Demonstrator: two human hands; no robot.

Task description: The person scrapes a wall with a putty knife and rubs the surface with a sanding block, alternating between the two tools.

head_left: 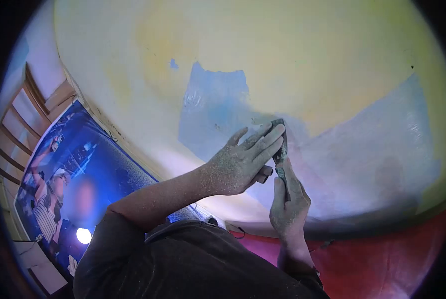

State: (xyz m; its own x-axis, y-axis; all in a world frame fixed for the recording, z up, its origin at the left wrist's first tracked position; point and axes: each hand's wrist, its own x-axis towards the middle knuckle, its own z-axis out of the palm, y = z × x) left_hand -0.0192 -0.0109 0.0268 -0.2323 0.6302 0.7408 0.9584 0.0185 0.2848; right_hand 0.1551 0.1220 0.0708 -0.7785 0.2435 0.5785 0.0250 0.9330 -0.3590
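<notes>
A narrow dark flat tool (281, 149), coated in pale dust, stands on edge against the painted wall (223, 30). My left hand (235, 167) reaches in from the left, its long fingers stretched flat across the tool's upper part and its thumb apart. Below it, my right hand (290, 202) is closed round the tool's lower end, fingers pointing up along it. Under my left palm a small grey blocky piece (264, 174) sticks out; whether it belongs to the tool I cannot tell. Dust covers both hands. Behind them lies a blue-grey patch (215, 99) on the yellowish wall.
A larger pale grey patch (362, 144) spreads on the wall at right. Red flooring (382, 254) lies below it. At left stand a blue printed banner (103, 154) with pictured people, wooden slats (16, 134) and a white box (41, 266). A bright lamp (84, 235) glows before the banner.
</notes>
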